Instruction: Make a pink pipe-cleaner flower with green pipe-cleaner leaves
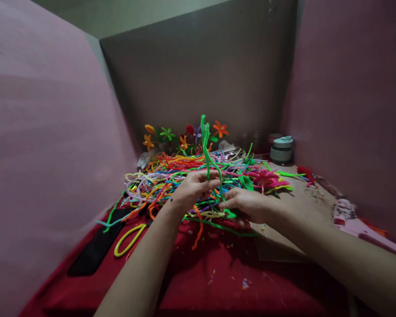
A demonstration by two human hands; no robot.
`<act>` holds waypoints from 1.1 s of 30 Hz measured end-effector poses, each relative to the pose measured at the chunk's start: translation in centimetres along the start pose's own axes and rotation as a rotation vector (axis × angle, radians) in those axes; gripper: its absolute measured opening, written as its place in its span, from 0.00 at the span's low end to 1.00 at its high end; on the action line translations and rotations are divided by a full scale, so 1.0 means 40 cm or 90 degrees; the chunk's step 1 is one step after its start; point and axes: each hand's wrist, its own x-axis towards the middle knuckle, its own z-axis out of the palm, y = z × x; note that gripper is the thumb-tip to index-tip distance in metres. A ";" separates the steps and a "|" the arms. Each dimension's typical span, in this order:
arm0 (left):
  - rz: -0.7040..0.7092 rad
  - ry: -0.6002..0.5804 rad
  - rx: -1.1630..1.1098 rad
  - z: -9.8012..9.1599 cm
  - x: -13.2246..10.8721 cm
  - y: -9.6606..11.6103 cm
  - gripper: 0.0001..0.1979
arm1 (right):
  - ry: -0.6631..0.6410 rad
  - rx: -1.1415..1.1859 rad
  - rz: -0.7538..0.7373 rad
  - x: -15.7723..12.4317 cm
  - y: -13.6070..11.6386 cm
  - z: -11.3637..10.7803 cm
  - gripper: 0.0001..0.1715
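My left hand (193, 188) is closed on a bright green pipe cleaner (206, 147) that stands up out of the fingers and is folded over at its top. My right hand (247, 203) pinches the lower end of the same green pipe cleaner just beside the left hand. Both hands hover over a big tangled heap of pipe cleaners (171, 176) in many colours, lying on a red cloth (218, 273).
Finished pipe-cleaner flowers (185, 134) stand at the back. A pink pipe-cleaner flower (265, 177) lies to the right. A round lidded jar (281, 149) sits in the right corner, a pink glue gun (353, 222) at the right, a black flat object (99, 246) at the left. Partition walls enclose three sides.
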 end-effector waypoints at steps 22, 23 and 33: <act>0.148 0.149 -0.171 -0.008 -0.006 0.006 0.07 | -0.062 0.156 -0.187 -0.033 0.008 -0.006 0.10; 0.156 0.150 -0.176 -0.009 -0.011 0.012 0.06 | -0.067 0.149 -0.192 -0.036 0.009 -0.006 0.10; 0.112 0.183 -0.114 -0.037 -0.009 0.012 0.07 | -0.081 0.060 -0.120 -0.050 0.013 -0.006 0.12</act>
